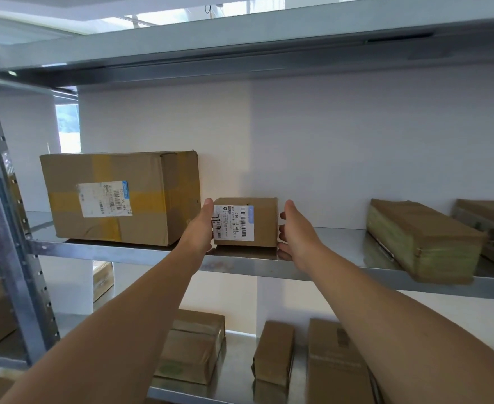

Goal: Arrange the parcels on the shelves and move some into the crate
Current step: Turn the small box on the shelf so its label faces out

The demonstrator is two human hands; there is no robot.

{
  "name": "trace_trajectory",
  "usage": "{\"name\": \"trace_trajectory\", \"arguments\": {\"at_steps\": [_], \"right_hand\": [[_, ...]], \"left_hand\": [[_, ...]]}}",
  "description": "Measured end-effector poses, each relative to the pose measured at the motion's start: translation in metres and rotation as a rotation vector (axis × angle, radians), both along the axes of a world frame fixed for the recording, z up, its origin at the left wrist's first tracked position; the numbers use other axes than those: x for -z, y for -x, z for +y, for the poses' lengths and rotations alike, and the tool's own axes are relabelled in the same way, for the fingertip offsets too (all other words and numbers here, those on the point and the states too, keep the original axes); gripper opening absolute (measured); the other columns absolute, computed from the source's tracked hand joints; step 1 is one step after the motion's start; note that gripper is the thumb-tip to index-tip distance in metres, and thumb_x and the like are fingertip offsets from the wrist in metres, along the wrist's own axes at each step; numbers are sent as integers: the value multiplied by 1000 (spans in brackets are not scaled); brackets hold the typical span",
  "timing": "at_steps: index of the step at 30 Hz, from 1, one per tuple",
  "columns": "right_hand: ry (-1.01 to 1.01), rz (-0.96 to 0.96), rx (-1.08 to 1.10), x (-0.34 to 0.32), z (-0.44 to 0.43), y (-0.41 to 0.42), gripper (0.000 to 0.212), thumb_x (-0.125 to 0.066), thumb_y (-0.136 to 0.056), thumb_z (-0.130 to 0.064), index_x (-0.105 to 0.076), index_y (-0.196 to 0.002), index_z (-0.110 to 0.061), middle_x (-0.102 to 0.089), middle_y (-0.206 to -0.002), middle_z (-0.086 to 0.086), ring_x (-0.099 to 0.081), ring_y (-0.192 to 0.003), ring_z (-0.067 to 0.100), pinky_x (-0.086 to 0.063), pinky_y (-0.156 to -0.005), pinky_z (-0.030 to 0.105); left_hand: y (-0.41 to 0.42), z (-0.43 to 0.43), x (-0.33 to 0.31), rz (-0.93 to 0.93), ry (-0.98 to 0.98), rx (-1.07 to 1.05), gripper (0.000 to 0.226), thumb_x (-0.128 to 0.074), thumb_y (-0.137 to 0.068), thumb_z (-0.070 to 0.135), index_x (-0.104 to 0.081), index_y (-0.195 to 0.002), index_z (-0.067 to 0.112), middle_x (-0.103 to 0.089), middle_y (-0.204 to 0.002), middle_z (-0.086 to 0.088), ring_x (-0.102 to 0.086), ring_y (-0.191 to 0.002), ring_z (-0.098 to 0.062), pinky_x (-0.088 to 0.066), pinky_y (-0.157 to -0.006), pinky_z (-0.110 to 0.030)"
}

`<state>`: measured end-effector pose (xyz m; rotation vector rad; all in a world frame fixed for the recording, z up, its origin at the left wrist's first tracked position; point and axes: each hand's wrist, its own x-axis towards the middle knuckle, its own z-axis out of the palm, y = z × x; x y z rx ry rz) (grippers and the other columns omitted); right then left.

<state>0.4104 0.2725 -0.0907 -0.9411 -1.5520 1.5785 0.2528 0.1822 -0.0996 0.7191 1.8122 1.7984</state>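
Fingers (208, 206) of left hand (200, 228) and right hand (297, 233), straight and gripping nothing, flank the small brown cardboard parcel (264, 221) on the grey metal shelf (342, 237); next, probably squeeze and lift.

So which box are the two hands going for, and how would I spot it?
Look at the metal shelf across the middle of the picture. Just right of the big taped box sits the small box, between the left hand and right hand. It is the littlest on that shelf, with a white barcode label on its front.

Small parcel (264, 223) on shelf (108, 252), right of large box (108, 170); flat parcels (423, 240) farther right.
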Motion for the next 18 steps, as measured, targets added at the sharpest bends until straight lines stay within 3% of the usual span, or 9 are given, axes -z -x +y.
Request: {"name": "trace_trajectory", "arguments": {"at_steps": [5, 8, 14, 16, 18], "right_hand": [[-9, 3, 9, 1, -3, -2, 42, -25, -108, -52, -53, -114, -21, -50, -81, 2, -56, -76, 16, -46, -72, 32], [-8, 4, -8, -1, -4, -5, 39, -25, -108, -51, -53, -99, -25, -51, -82, 1, -55, -76, 15, -46, -73, 31], [-43, -8, 6, -9, -16, -12, 37, -25, -109, -49, -48, -93, -26, -52, -86, 0, -54, -74, 13, -46, -65, 31], [-62, -7, 20, -10, -21, -15, 39, -25, -110, -47, -46, -83, -30, -50, -83, -2, -52, -73, 12, -48, -69, 32], [-100, -25, 44, -10, -26, -15, 39, -24, -110, -46, -47, -82, -30, -49, -83, -4, -55, -81, 18, -52, -86, 36]], "left_hand": [[-2, -2, -2, 26, 16, -5, 49, -29, -98, 66, -47, -124, 29, -60, -116, -4, -52, -121, -27, -38, -109, -46], [-4, -6, -3, 58, -1, -15, 48, -27, -99, 64, -45, -128, 31, -62, -110, -2, -50, -118, -26, -33, -105, -43], [-4, -18, -7, 130, -40, 9, 68, -26, -89, 72, -37, -144, 34, -58, -133, -4, -47, -130, -30, -32, -111, -53], [-6, -21, -8, 143, -30, 30, 66, -25, -92, 70, -36, -147, 35, -56, -137, -3, -44, -133, -29, -30, -112, -50], [-9, -25, -7, 160, -28, 36, 63, -23, -95, 66, -35, -148, 34, -54, -139, -4, -41, -136, -29, -26, -113, -50]]}}
